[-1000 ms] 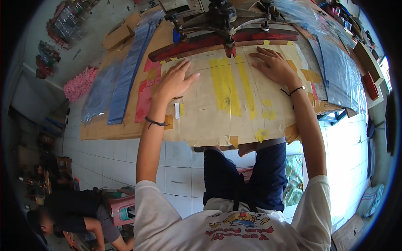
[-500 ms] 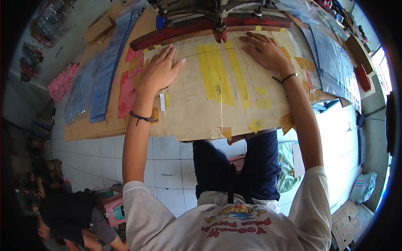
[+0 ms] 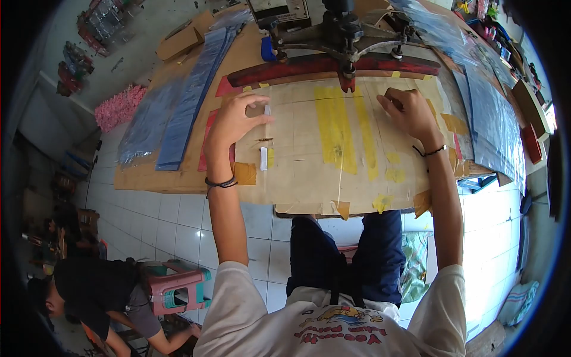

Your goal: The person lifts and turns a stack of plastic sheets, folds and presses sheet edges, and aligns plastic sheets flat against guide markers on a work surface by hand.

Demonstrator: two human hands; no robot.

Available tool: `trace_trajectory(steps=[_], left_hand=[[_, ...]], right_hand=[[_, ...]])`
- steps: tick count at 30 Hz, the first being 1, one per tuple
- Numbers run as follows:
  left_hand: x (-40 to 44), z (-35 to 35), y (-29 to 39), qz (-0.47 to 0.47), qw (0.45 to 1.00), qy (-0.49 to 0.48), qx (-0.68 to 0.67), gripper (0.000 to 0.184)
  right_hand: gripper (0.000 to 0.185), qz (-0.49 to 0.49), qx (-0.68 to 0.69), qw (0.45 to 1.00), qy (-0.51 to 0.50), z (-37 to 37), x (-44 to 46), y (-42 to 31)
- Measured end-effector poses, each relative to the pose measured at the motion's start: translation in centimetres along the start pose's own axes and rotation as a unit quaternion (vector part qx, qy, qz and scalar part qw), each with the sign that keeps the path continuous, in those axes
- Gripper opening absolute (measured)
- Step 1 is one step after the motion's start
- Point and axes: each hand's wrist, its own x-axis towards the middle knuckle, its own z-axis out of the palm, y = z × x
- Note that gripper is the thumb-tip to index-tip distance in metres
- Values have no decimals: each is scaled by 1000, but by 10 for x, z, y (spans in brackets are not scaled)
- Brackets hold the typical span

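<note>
My left hand (image 3: 239,121) is over the left side of a tan, tape-patched sheet (image 3: 297,184). Its thumb and fingers are curved and apart, with nothing visible between them. Two small white strips lie by this hand, the nearer one (image 3: 263,159) below the thumb. My right hand (image 3: 410,113) is over the sheet's right side, fingers curled in; whether they hold anything is hidden. Beyond both hands, a red bar (image 3: 380,61) on a dark metal press frame (image 3: 351,35) spans the sheet's far edge. Yellow tape (image 3: 336,134) runs down the sheet's middle.
Blue plastic-wrapped sheets lie left (image 3: 193,101) and right (image 3: 491,119) on the table. A cardboard box (image 3: 185,38) sits at the back left. At lower left, another person (image 3: 95,291) bends near a pink-and-green stool (image 3: 178,290).
Both hands were lying flat on the sheet; now they are raised with fingers bent, the right one curled in. The view has shifted, so the table and press appear lower and further right.
</note>
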Motion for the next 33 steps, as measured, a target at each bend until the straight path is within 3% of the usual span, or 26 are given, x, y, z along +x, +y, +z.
trace_trajectory(steps=[2,5,11,14,17,24,33], left_hand=[[0,-1,-1,-45,998,-36,18,43],[-2,1,-3,-37,999,-26,-9,41],[-3,12,-27,38,999,-5,-36,43],[-4,11,-33,69,995,-9,-72,42],[-5,6,-38,-91,976,-81,-181,38],[-4,11,-35,-13,993,-51,-102,38],[-6,8,-25,-30,996,-55,-70,41]], right_hand=[[32,2,8,1000,5,-1,0,0],[32,-2,7,1000,7,-1,0,-1],[28,-50,19,998,42,6,-2,5],[25,-23,-3,1000,-19,7,-6,10],[24,-65,-14,997,27,9,-8,20],[42,-45,-67,997,-20,16,-12,20],[58,-17,-86,991,-98,16,-13,13]])
